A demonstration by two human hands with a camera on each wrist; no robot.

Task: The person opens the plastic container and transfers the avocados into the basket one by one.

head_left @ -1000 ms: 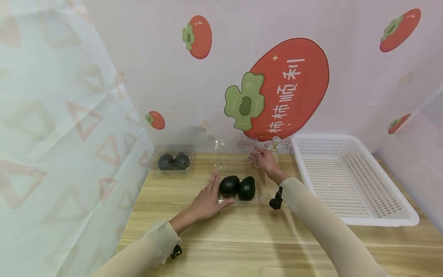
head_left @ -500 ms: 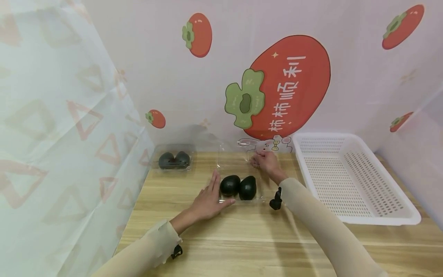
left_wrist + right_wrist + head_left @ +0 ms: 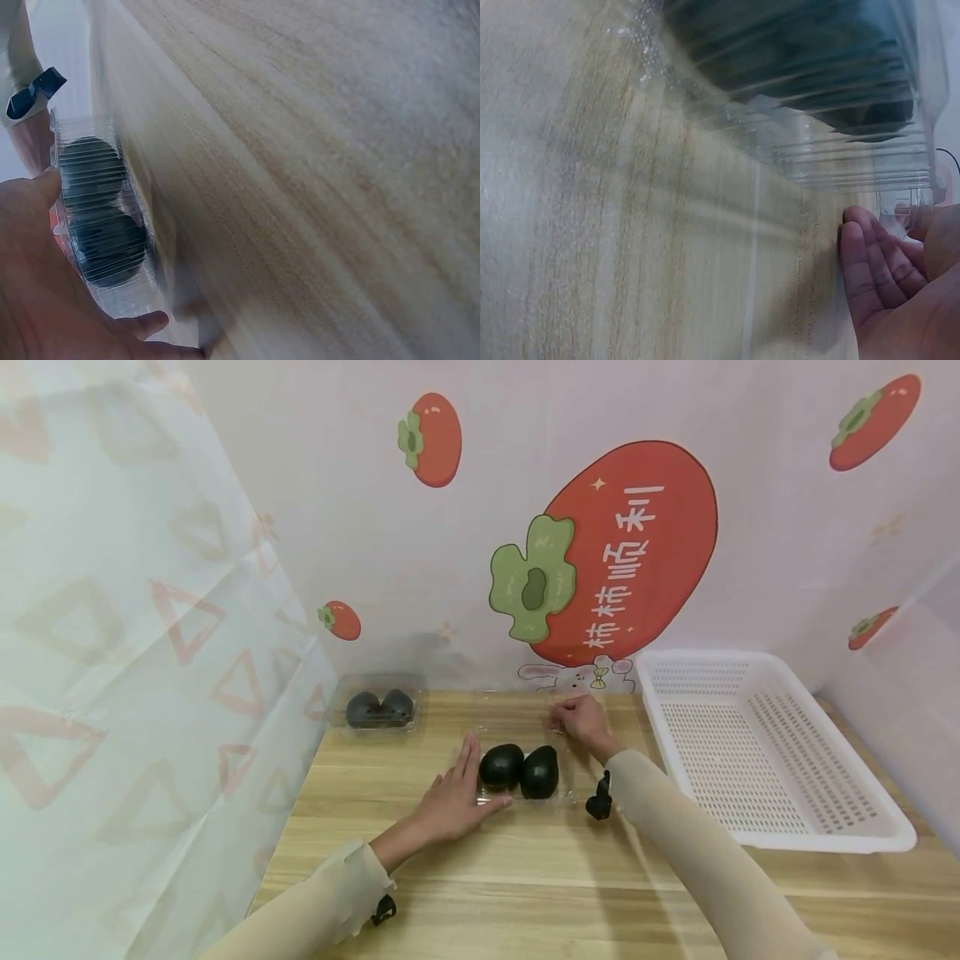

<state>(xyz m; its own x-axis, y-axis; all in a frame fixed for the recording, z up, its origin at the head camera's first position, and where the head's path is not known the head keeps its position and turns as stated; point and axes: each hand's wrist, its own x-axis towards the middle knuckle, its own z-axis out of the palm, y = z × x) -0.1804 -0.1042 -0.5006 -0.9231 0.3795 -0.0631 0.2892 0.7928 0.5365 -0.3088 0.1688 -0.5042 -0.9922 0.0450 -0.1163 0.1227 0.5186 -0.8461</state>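
Note:
A clear plastic clamshell box (image 3: 567, 781) stands on the wooden table with its lid (image 3: 512, 717) folded back. Inside the base lie two dark avocados, the left one (image 3: 501, 767) beside the right one (image 3: 540, 772). My left hand (image 3: 453, 797) rests along the box's left side, fingers straight, the thumb at the front rim. With its fingertips my right hand (image 3: 587, 720) pinches the right edge of the lid, low near the table. In the right wrist view the ribbed box wall (image 3: 832, 169) is above my curled fingers (image 3: 866, 259).
A second clear box (image 3: 416, 717) holding two dark avocados (image 3: 379, 708) stands at the back left. To the right is a white perforated basket (image 3: 738, 760). A printed cloth wall (image 3: 450, 568) borders the table behind, and sheets hang at both sides.
My right hand has brought the lid down from nearly upright to lying back close to the table. The left hand and the avocados have stayed in place.

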